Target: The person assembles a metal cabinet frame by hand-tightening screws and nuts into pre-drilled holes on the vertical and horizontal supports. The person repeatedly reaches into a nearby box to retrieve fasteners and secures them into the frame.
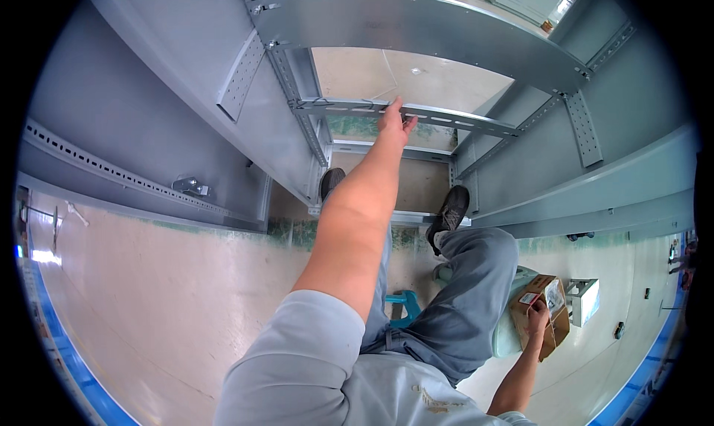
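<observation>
Left hand: from my remote view, the left hand (396,121) meets the slotted crossbar (462,119), its fingers partly spread; I cannot tell whether they grip the metal.
Slotted crossbar: a narrow strip of grey metal with a row of elongated holes, spanning the cabinet frame below the wide plate; dark thin strands lie along its left part.
Wide plate (416,23): smooth, faintly glossy sheet metal, bowed by my fisheye lens.
Perforated bracket (242,76): a flat piece with rows of small round holes, on the left panel.
Right hand: the right hand (538,318) is at the cardboard box (558,337), fingers curled; I cannot tell what, if anything, they pinch.
Cardboard box: brown, open, matte-walled, to the right of the bent leg.
Stool (402,308): turquoise, smooth, partly hidden between the legs.
Floor (171,299): pale and glossy, with worn green patches near the cabinet.
</observation>
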### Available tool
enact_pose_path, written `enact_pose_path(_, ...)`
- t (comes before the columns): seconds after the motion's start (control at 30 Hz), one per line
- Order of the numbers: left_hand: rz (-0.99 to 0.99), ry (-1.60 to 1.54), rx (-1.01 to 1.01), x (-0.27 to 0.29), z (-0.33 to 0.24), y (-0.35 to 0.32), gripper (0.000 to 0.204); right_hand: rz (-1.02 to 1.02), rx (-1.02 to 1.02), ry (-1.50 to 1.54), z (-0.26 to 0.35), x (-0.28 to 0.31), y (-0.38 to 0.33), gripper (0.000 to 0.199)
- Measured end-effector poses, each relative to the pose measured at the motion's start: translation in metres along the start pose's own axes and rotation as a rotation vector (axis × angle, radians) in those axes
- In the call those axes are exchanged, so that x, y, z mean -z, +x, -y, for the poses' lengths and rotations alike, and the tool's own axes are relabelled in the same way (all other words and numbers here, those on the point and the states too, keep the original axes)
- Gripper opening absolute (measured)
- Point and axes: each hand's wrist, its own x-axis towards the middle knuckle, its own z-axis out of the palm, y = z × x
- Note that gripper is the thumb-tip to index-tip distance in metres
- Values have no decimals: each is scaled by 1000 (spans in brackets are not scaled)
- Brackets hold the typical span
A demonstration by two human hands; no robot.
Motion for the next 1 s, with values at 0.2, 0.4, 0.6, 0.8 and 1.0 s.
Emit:
enact_pose_path(0.2,-8,7,-19,3,-1,3,48,92,-29,28,-8,2,8,22)
enact_pose_path(0.4,-33,-29,-18,0,0,2,52,87,-51,97,-2,2,4,24)
enact_pose_path(0.6,-23,-32,-17,2,-1,4,51,45,-13,-19,7,0,-3,24)
enact_pose_path(0.8,15,-5,16,2,-1,0,47,-44,51,-179,16,9,-12,16)
enact_pose_path(1.0,-79,-26,-21,-4,-1,-10,52,-10,-25,27,42,32,-31,12)
